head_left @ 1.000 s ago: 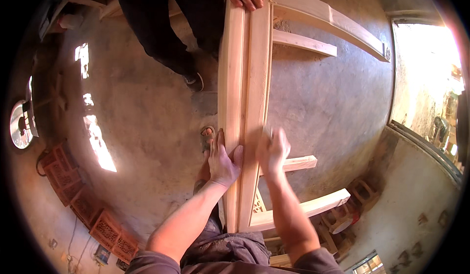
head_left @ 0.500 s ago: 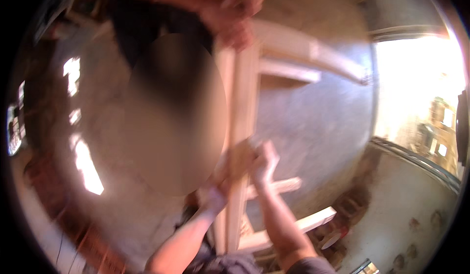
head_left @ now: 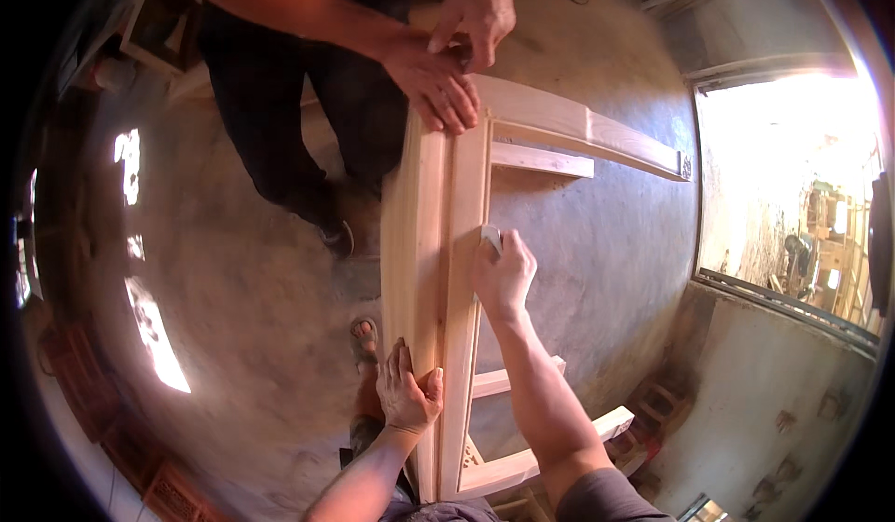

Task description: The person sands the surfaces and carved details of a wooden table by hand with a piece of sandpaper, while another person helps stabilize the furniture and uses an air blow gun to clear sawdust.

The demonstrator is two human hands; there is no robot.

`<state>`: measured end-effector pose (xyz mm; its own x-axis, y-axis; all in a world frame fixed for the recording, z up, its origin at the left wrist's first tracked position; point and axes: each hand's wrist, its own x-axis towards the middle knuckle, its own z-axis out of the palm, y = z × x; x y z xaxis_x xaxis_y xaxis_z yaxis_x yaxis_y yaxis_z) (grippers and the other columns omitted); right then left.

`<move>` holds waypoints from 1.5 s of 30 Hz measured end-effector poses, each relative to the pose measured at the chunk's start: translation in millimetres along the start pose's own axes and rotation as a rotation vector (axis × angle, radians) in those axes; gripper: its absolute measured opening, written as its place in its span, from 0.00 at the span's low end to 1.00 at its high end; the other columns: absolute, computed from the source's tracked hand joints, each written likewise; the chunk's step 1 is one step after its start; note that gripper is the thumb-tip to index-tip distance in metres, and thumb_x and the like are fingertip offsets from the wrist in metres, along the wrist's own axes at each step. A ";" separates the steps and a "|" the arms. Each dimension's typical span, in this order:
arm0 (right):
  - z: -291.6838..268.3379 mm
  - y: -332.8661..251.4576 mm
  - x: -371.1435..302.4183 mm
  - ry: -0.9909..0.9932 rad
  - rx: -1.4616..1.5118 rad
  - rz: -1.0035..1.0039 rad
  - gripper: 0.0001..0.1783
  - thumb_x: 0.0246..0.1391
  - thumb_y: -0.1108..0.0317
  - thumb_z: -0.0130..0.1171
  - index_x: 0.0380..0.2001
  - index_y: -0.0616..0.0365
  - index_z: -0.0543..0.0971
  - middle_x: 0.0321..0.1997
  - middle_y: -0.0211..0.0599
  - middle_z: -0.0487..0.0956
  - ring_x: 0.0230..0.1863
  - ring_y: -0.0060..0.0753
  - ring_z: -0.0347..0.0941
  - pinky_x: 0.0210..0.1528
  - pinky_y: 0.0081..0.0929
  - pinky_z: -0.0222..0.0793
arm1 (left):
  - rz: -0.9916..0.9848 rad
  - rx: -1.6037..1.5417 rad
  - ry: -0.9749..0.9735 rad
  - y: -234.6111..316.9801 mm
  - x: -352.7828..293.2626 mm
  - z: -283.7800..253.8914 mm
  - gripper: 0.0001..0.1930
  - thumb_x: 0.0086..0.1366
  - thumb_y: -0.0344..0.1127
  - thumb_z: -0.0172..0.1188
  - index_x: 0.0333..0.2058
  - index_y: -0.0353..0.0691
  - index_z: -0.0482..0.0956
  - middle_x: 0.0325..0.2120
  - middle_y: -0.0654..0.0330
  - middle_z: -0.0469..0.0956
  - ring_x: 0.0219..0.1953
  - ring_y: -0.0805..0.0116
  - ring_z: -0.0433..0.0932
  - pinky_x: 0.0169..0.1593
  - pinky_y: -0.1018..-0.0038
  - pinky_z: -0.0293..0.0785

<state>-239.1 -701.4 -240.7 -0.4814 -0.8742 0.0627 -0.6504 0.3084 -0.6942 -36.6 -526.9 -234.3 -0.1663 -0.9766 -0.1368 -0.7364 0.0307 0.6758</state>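
Note:
A long pale wooden frame (head_left: pixel 459 270) runs away from me, made of beams side by side with crosspieces to the right. My left hand (head_left: pixel 408 399) lies flat with fingers apart on its left beam, near my body. Farther along, my right hand (head_left: pixel 508 275) is closed at the right edge of the frame. A small pale piece of sandpaper (head_left: pixel 491 236) sticks out between thumb and fingers; most of it is hidden. At the far end, another person's hand (head_left: pixel 433 84) rests on the frame corner, with their other hand (head_left: pixel 480 19) just above.
Crosspieces jut right at the far end (head_left: pixel 597 130) and near end (head_left: pixel 550 452). The other person's dark-trousered legs (head_left: pixel 280 121) stand beyond on the left. A bright doorway (head_left: pixel 783 186) is at the right, with a pale wall (head_left: pixel 746 382) nearer. Carved brown wood panels (head_left: pixel 177 499) stand lower left.
My hands have come apart: the left now lies flat nearer me, while the right has moved slightly farther away with the sandpaper. The brown face seen over the beam earlier is gone from view.

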 end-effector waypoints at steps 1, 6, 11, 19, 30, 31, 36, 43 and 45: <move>1.5 1.5 18.7 0.013 -0.043 -0.057 0.05 0.49 0.75 0.57 0.31 0.61 0.74 0.28 0.55 0.78 0.32 0.66 0.75 0.37 0.57 0.72 | 0.017 0.000 -0.011 0.1 -1.4 -0.5 0.36 0.64 0.45 0.64 0.62 0.25 0.63 0.58 0.33 0.70 0.56 0.33 0.73 0.59 0.46 0.71; 18.2 -24.2 141.8 0.097 -0.289 -0.031 0.10 0.52 0.67 0.57 0.35 0.63 0.79 0.32 0.59 0.82 0.37 0.68 0.79 0.42 0.58 0.73 | 0.019 0.042 -0.021 2.2 2.7 4.1 0.35 0.65 0.47 0.63 0.60 0.25 0.65 0.58 0.35 0.72 0.56 0.35 0.74 0.57 0.46 0.71; 17.0 -10.5 60.8 -0.032 -0.138 -0.022 0.08 0.49 0.71 0.55 0.33 0.62 0.78 0.31 0.58 0.80 0.34 0.64 0.79 0.40 0.56 0.74 | -0.038 0.006 0.010 -5.1 2.2 2.6 0.36 0.65 0.47 0.63 0.61 0.25 0.65 0.59 0.35 0.71 0.57 0.35 0.72 0.58 0.46 0.70; 24.0 -31.7 144.6 0.030 -0.316 0.019 0.10 0.51 0.68 0.55 0.31 0.64 0.78 0.32 0.62 0.81 0.38 0.69 0.79 0.45 0.54 0.75 | -0.023 -0.022 -0.043 -5.0 0.0 4.6 0.36 0.66 0.46 0.63 0.62 0.24 0.62 0.61 0.33 0.68 0.59 0.34 0.71 0.60 0.44 0.69; 4.5 0.0 158.0 0.040 -0.244 0.002 0.09 0.48 0.67 0.59 0.29 0.63 0.79 0.33 0.61 0.82 0.36 0.64 0.80 0.38 0.56 0.74 | 0.019 -0.044 -0.071 2.0 -5.9 8.0 0.36 0.66 0.43 0.63 0.62 0.21 0.61 0.59 0.30 0.69 0.59 0.28 0.70 0.62 0.43 0.68; 13.9 30.6 143.2 0.090 -0.436 -0.181 0.09 0.47 0.66 0.62 0.27 0.61 0.79 0.32 0.58 0.82 0.35 0.61 0.80 0.36 0.55 0.76 | 0.021 -0.042 -0.068 -0.3 -3.6 11.5 0.36 0.66 0.43 0.63 0.63 0.21 0.61 0.59 0.31 0.70 0.58 0.28 0.71 0.62 0.43 0.68; 44.6 4.6 75.7 0.019 -0.086 -0.254 0.12 0.47 0.71 0.60 0.38 0.59 0.79 0.31 0.55 0.82 0.34 0.65 0.80 0.38 0.56 0.76 | -0.003 0.054 0.034 -21.1 6.2 8.0 0.37 0.65 0.46 0.63 0.62 0.21 0.64 0.57 0.30 0.72 0.55 0.31 0.74 0.57 0.44 0.71; 24.4 -0.5 134.1 0.040 -0.229 -0.079 0.14 0.48 0.69 0.58 0.39 0.62 0.82 0.34 0.60 0.83 0.38 0.66 0.80 0.42 0.55 0.76 | 0.011 0.033 -0.028 -7.3 2.2 12.9 0.35 0.65 0.47 0.63 0.60 0.23 0.65 0.57 0.31 0.72 0.54 0.33 0.75 0.56 0.46 0.73; 28.8 -5.5 72.5 0.022 -0.086 -0.153 0.12 0.48 0.72 0.57 0.38 0.62 0.80 0.32 0.58 0.82 0.36 0.65 0.79 0.40 0.55 0.75 | 0.011 0.038 0.012 -18.5 -1.9 5.4 0.36 0.65 0.47 0.63 0.60 0.24 0.64 0.57 0.31 0.72 0.54 0.33 0.75 0.56 0.46 0.73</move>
<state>-253.5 -777.2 -253.0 -0.3850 -0.9052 0.1798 -0.7646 0.2037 -0.6115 -26.2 -524.5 -250.4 -0.1664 -0.9787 -0.1206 -0.7592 0.0491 0.6490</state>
